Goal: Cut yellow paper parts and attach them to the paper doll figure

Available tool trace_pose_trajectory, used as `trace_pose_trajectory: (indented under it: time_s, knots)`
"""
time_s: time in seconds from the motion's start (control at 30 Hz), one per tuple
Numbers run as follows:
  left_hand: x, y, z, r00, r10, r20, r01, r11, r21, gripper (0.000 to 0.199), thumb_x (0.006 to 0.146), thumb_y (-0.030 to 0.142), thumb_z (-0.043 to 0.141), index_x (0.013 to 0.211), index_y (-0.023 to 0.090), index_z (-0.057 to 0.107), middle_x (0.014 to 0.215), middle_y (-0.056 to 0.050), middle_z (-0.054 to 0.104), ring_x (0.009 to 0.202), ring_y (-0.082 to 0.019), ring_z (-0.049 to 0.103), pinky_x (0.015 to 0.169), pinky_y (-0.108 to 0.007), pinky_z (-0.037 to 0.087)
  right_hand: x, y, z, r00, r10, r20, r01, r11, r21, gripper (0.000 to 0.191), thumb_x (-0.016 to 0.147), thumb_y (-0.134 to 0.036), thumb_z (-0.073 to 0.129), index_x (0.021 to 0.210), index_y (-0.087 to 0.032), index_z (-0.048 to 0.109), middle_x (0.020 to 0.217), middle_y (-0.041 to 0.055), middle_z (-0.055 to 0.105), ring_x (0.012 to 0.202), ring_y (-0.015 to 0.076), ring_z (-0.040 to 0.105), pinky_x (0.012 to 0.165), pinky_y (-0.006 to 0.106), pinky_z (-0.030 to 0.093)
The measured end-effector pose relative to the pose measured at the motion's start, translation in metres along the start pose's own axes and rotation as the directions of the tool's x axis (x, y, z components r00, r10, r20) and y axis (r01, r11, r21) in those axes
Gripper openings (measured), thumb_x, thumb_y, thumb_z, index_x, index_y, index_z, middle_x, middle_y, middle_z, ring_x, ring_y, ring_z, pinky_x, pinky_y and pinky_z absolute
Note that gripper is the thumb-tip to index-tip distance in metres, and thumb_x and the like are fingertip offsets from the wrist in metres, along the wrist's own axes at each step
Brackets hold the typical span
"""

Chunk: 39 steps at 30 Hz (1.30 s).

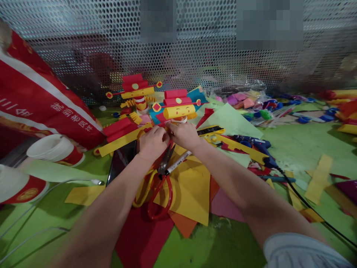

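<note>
Paper figure (179,110): red-hatted, yellow face with drawn smile, diamond tags at both sides; just beyond the fingers. Left hand (154,140), right hand (184,134): fingers curled close together at its base; whatever is pinched is hidden. Scissors (164,163): below the fingers. Table (295,139): green, paper-strewn. Behind: perforated metal screen (119,44).

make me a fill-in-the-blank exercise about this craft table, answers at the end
The left hand and right hand are in front of a smiling paper figure whose rolled hat is mostly ____. That figure's smiling face is drawn on ____ paper. Close to the red bag at the far left are ____ paper cups. The tabletop is ____.

Missing words: red; yellow; two; green.
</note>
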<state>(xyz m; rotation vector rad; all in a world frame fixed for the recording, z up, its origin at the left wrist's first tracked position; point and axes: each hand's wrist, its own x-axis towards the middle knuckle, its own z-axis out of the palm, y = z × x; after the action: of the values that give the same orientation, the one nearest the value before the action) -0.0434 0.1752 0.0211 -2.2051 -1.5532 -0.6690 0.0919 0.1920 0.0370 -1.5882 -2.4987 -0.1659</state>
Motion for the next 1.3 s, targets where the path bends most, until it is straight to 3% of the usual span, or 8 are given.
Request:
trace_pose_trajectory:
  time_s: [0.67,0.97,1.3]
  knots:
    - [-0.0015,0.0005,-0.0003,0.998,0.017,-0.054,-0.018,0.999,-0.027,0.020,0.079,0.024,0.047,0.062,0.020,0.055,0.065,-0.004,0.058,0.063,-0.017,0.057,0.053,-0.028,0.035,-0.0007,-0.0005,0.0018,0.999,-0.009,-0.035,0.010,1.000,0.015,0.043,0.085,-0.025,0.029,0.120,-0.020,0.054,0.090,0.0132,0.069,0.084,0.0259,0.063,0.059,0.030,0.035]
    - [-0.0031,-0.0016,0.0022,0.989,0.045,-0.143,-0.050,0.998,-0.033,0.023,0.081,0.022,0.046,0.061,0.020,0.056,0.063,-0.004,0.059,0.061,-0.016,0.057,0.054,-0.027,0.036,0.0002,-0.0008,0.0034,0.999,0.022,-0.046,-0.021,0.999,0.030,0.044,0.086,-0.025,0.029,0.123,-0.019,0.051,0.096,0.0142,0.069,0.085,0.0253,0.063,0.061,0.031,0.037]
    - [-0.0037,-0.0030,0.0036,0.994,0.061,-0.092,-0.062,0.998,-0.005,0.023,0.082,0.022,0.044,0.064,0.019,0.058,0.065,-0.005,0.059,0.062,-0.017,0.057,0.054,-0.027,0.036,-0.0008,-0.0011,0.0046,0.997,0.014,-0.079,-0.010,0.999,0.049,0.043,0.084,-0.026,0.031,0.120,-0.019,0.054,0.092,0.0133,0.070,0.084,0.0258,0.063,0.060,0.031,0.038]
